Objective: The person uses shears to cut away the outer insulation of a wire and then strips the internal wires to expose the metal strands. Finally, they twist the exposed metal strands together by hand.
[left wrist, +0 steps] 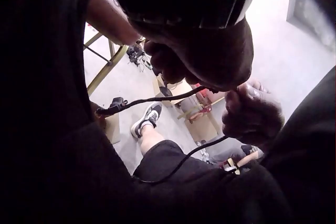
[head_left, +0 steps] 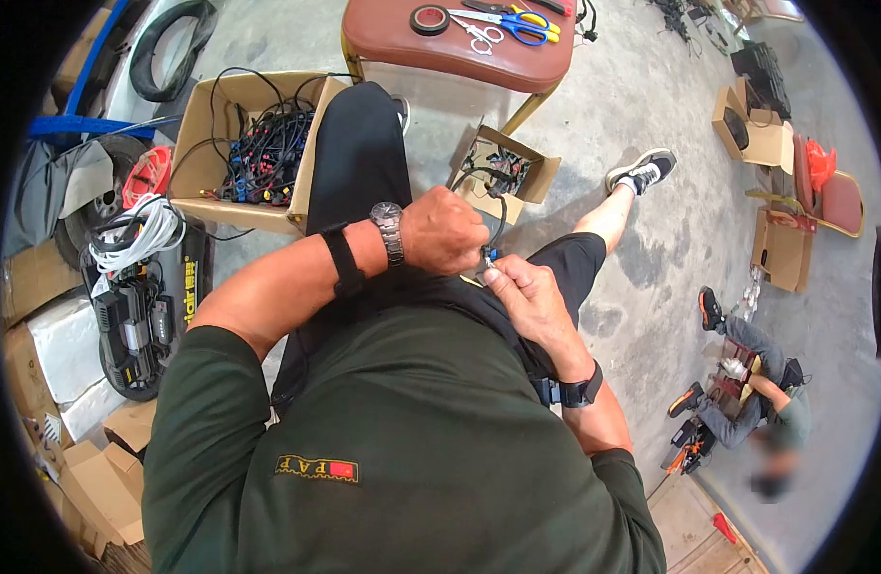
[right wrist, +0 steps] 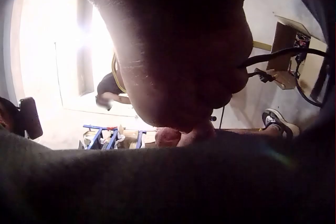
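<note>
In the head view, my left hand point(head_left: 445, 230) is a fist with its fingers curled round a black cable point(head_left: 501, 222). Close on its right, my right hand point(head_left: 531, 301) pinches a small piece with blue and silvery parts point(head_left: 489, 256) between thumb and fingers. The left wrist view shows the left fist point(left wrist: 210, 56) dark above, the right hand point(left wrist: 252, 116) beside it, and cable point(left wrist: 157, 99) running off to the left. The right wrist view has the right hand point(right wrist: 184, 66) in shadow, with black cable point(right wrist: 278, 53) to its right; its fingertips are hidden.
An open box of cables point(head_left: 197, 134) stands left of my knee, a smaller open box point(head_left: 541, 177) ahead. Scissors point(head_left: 524, 29) and black tape point(head_left: 429, 19) lie on a brown seat point(head_left: 393, 38). Another person point(head_left: 761, 383) sits at right.
</note>
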The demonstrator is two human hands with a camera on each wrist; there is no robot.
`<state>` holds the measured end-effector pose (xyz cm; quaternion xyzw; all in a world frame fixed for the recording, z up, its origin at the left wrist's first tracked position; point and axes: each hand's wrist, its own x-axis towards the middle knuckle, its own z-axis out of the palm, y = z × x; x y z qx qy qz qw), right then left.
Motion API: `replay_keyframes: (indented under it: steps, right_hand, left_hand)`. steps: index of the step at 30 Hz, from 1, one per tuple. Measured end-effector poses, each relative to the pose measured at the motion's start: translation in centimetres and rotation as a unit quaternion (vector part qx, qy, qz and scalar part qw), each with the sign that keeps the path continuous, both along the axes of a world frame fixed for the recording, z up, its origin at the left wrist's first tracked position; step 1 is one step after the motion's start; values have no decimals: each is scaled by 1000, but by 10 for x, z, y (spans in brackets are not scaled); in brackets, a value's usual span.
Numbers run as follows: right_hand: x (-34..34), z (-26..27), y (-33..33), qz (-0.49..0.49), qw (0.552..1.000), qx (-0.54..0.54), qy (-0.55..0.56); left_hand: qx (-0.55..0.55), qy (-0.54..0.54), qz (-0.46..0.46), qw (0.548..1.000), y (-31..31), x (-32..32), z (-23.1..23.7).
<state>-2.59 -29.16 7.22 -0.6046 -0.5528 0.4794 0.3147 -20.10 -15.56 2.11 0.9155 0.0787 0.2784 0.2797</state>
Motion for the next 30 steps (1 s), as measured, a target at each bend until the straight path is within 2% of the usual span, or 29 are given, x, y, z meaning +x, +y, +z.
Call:
replay_keyframes:
  steps: [21, 25, 28, 30]
  right_hand:
    - [2, -1, -7, 31, 998, -35, -45]
    - [9, -9, -9, -45, 991, -75, 100]
    - [20, -12, -1, -81, 966, -122, 213]
    - [27, -14, 4, -96, 954, -125, 255]
  left_hand:
    - [4, 12, -26, 1000, 5, -1, -8]
    - [-21, 58, 3, 998, 4, -5, 11]
    - [-143, 115, 21, 983, 6, -8, 18]
    - [-357, 124, 26, 925, 7, -7, 23]
